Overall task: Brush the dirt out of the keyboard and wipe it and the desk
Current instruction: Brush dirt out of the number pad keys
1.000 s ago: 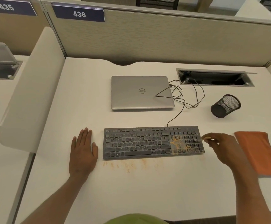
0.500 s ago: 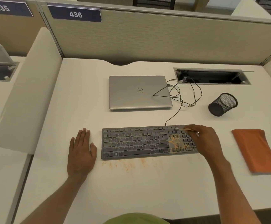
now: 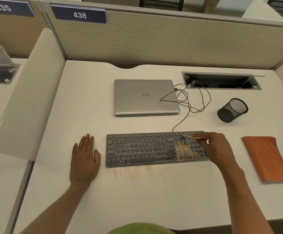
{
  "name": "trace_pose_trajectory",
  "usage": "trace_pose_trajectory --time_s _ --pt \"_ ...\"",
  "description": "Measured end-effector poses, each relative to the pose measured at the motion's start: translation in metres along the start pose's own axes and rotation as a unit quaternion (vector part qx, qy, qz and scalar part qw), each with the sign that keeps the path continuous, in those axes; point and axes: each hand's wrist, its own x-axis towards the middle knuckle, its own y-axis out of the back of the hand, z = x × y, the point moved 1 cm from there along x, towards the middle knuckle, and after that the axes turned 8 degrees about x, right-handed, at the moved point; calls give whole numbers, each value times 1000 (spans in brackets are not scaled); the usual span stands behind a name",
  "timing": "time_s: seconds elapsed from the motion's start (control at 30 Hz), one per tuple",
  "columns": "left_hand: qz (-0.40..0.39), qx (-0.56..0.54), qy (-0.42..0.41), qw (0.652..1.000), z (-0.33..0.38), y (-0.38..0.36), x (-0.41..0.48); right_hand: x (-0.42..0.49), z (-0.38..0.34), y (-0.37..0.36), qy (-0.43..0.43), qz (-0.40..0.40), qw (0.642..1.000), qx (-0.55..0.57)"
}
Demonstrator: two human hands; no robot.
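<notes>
Grip: my right hand (image 3: pixel 213 146) pinches a thin brush with a pale wooden handle (image 3: pixel 192 137), tip on the top rows at the number-pad end. My left hand (image 3: pixel 85 159) lies flat on the pale desk (image 3: pixel 137 200), holding nothing, just left of the keyboard.

- Flat dark grey plastic keyboard (image 3: pixel 142 149), one, front centre of desk. I judge it rigid, light and apt to slide; steady it by an end edge.
- Brush, one: light, stiff stem, soft tip; hold mid-stem.
- Loose orange dirt, two patches: on the right-hand keys (image 3: pixel 183 149), and on the desk (image 3: pixel 134 172) before the keyboard.
- Flat orange cloth (image 3: pixel 267 159), one, soft, right of keyboard.
- Closed silver laptop (image 3: pixel 145 97), one.
- Black mesh cup (image 3: pixel 232 110), one, tipped.
</notes>
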Motion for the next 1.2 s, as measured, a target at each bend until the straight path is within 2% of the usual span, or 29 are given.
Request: trace_pose_trajectory --time_s 0.2,0.27,0.4,0.47,0.57,0.7,0.93,1.2 --pt "2 1 -1 1000 0 0 1 -3 9 2 -38 -83 994 -54" --pt "1 2 -2 1000 0 0 0 -2 11 10 -28 -56 997 -46" --pt "2 3 -3 1000 -1 -1 0 1 18 18 -11 58 998 6" --pt "2 5 -3 1000 -1 -1 0 0 25 17 -19 82 996 10" --pt "0 3 -3 1000 0 -1 0 -7 39 13 -27 30 998 -49" --pt "-1 4 -3 1000 -1 -1 0 -14 51 19 -48 -53 995 -63" --pt "-4 4 -1 1000 0 -1 0 -4 37 22 -13 68 998 3" --pt "-4 3 -3 1000 -2 -2 1 -10 25 5 -45 -65 997 -26"
